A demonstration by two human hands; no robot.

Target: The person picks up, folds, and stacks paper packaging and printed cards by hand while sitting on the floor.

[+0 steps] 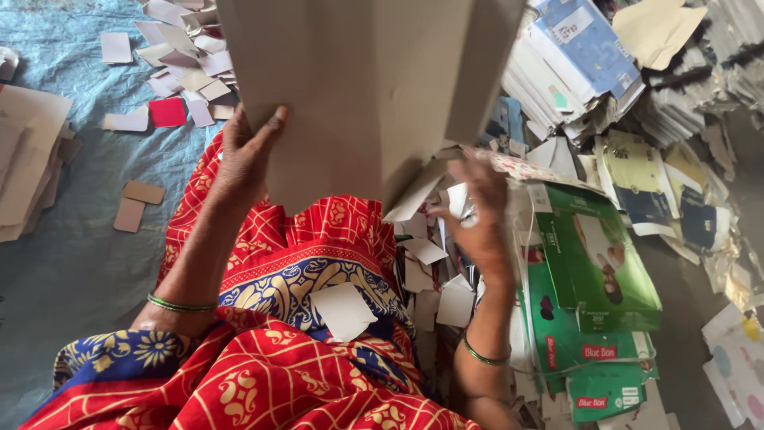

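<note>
Large plain grey-brown cardboard sheet (358, 87), creased at right, both hands (243, 155) gripping its lower edge.

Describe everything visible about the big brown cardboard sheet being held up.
The cardboard sheet is plain grey-brown board, matte and unprinted on the side shown. It is held upright over the lap, its top cut off by the frame. A vertical fold sets off a narrower panel on its right side. The left hand grips its lower left edge, thumb on the face; the right hand is at its lower right corner, among white paper scraps.
</note>
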